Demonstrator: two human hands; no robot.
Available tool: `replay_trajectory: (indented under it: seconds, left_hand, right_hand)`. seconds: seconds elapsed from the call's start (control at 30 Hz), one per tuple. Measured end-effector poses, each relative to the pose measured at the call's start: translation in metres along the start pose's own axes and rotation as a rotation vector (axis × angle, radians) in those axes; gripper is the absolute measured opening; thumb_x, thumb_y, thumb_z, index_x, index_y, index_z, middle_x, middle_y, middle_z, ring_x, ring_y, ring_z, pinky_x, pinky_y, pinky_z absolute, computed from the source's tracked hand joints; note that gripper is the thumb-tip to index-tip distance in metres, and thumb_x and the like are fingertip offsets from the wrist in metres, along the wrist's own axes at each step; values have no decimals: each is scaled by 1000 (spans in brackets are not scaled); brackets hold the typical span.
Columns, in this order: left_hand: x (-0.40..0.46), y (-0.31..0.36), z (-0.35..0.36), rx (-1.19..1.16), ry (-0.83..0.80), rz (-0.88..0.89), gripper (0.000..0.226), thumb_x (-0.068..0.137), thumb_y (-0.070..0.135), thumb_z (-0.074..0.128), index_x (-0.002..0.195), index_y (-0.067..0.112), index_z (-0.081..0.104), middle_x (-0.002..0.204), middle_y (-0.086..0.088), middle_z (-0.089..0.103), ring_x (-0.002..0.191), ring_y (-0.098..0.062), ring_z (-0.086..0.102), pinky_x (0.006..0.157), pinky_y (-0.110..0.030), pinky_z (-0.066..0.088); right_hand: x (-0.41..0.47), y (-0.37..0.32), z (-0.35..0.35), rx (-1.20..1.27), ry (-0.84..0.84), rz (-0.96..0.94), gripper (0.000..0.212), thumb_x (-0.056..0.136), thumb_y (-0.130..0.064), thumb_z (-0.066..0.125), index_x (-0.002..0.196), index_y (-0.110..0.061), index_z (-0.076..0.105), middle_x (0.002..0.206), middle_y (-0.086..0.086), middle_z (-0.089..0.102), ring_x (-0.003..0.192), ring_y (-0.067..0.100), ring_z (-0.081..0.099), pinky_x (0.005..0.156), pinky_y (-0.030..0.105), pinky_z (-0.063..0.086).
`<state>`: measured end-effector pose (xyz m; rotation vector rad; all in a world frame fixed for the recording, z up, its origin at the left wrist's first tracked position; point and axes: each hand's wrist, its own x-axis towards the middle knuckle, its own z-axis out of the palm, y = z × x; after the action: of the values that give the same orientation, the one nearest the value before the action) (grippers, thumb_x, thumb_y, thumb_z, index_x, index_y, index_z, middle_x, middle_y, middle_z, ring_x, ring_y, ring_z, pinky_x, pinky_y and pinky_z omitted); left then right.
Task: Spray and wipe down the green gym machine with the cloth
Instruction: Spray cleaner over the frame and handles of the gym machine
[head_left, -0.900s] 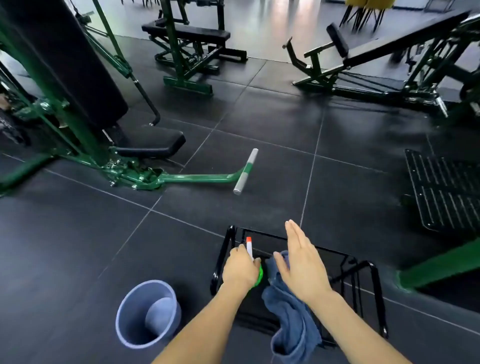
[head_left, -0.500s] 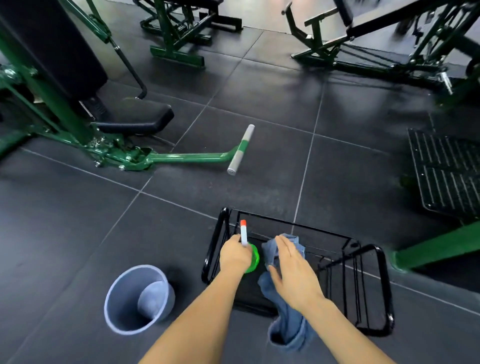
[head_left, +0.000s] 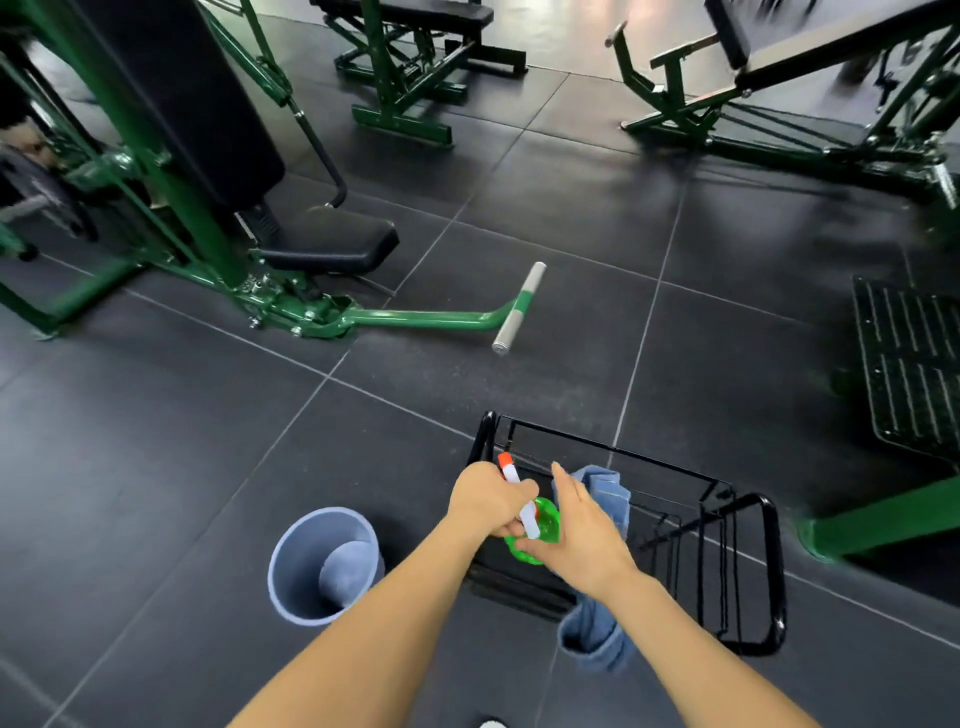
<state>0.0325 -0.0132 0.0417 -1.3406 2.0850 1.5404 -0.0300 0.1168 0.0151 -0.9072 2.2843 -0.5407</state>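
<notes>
The green gym machine (head_left: 415, 317) stands at the left, with a black seat (head_left: 332, 244), a black back pad and a low green arm ending in a grey roller (head_left: 519, 306). My left hand (head_left: 488, 499) grips the white, orange-tipped head of a green spray bottle (head_left: 545, 525) above a black wire rack (head_left: 763, 571). My right hand (head_left: 587, 535) touches the bottle's body, thumb under it. A blue cloth (head_left: 602, 486) hangs from beneath that hand; the grip on it is hidden.
A grey-blue bucket (head_left: 291, 545) stands on the dark tiled floor left of my arms. More green machines (head_left: 400, 78) and an inclined bench (head_left: 779, 78) stand at the back. A black grated footplate (head_left: 914, 364) and a green beam (head_left: 883, 519) lie to the right.
My right hand has moved left with the cloth onto the green bottle. My left hand has lifted the bottle slightly. My view has moved closer to the machine.
</notes>
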Motion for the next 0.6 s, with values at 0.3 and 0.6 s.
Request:
replay_trajectory:
  seconds: [0.3,0.6]
  left_hand:
    - [-78,11,-16,-62,-171,-66,36,92,22,41,63,8,58,53,-4,64,46,-17,55,45,-19,44]
    - [-129,-53,-42,-315,-241,-181,43,93,52,48,89,15,68,83,0,68,64,-12,61,62,-22,47]
  right_hand:
    - [-31,-28,-7,-113,-71,-293,94,82,-45,67,153,-26,10,155,-12,25,137,10,34,109,28,30]
    - [-69,-49,32,14,-178,-382,79,79,-13,57,140,-52,26,133,-26,46,120,-2,48,88,2,32]
